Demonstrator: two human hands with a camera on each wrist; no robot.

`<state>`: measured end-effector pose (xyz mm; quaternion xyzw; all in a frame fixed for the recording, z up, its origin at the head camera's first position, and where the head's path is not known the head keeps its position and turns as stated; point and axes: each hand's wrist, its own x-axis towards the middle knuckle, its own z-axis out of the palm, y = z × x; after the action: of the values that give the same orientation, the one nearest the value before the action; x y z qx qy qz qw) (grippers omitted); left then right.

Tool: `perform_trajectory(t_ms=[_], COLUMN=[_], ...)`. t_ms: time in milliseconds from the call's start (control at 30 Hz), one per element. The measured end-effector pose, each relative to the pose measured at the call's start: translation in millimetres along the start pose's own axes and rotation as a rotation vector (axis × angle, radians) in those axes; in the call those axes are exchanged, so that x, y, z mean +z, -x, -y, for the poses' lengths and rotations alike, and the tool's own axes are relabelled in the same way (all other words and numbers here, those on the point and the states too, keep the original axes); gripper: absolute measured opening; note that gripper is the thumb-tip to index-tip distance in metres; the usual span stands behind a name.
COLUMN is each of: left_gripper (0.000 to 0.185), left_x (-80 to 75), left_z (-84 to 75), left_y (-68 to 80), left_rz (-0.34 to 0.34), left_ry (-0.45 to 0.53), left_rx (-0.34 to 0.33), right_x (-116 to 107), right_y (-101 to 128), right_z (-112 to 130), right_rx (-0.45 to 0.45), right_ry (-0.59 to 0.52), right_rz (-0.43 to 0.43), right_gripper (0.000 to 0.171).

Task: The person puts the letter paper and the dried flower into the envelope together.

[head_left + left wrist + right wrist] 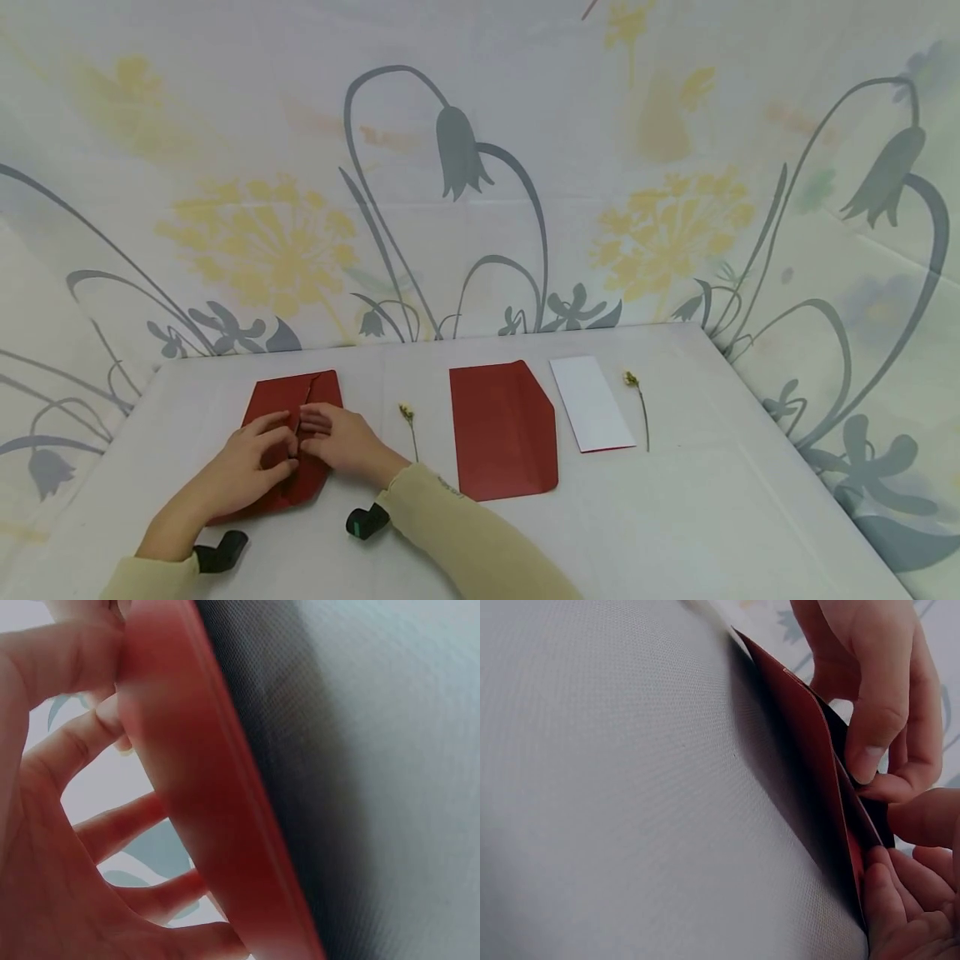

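Note:
A red paper envelope (281,397) lies at the left of the white table, its flap edge partly lifted. My left hand (243,467) is on it with curled fingers; the right wrist view shows its thumb and forefinger (870,761) pinching the paper edge. From the other side my right hand (345,443) pinches the same edge between thumb and fingers. Some right fingers (881,892) reach into the gap between two red layers (802,712). Whether anything lies inside the envelope cannot be seen.
A small dried flower (407,412) lies beside the right wrist. Farther right are a second red envelope (495,429), a folded white card (592,404) with a red edge, and another dried flower (632,380). A floral-patterned cloth (480,233) hangs behind the table.

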<state>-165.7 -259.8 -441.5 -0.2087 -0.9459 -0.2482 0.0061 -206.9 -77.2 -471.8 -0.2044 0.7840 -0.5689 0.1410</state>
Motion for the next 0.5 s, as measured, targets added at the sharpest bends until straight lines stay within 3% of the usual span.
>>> perform_trajectory(t_ms=[333, 500], left_gripper=[0.037, 0.038], left_x=[1.8, 1.9], left_z=[-2.9, -6.9], left_y=[-0.5, 0.2], left_rz=[-0.016, 0.002], left_ry=[-0.02, -0.044], left_rx=[0.03, 0.004], right_x=[0.2, 1.1], right_y=[2.2, 1.3], right_z=[-1.3, -3.2], right_rx=[-0.001, -0.008], right_ry=[-0.019, -0.077], right_rz=[-0.037, -0.046], right_gripper=[0.04, 0.041])
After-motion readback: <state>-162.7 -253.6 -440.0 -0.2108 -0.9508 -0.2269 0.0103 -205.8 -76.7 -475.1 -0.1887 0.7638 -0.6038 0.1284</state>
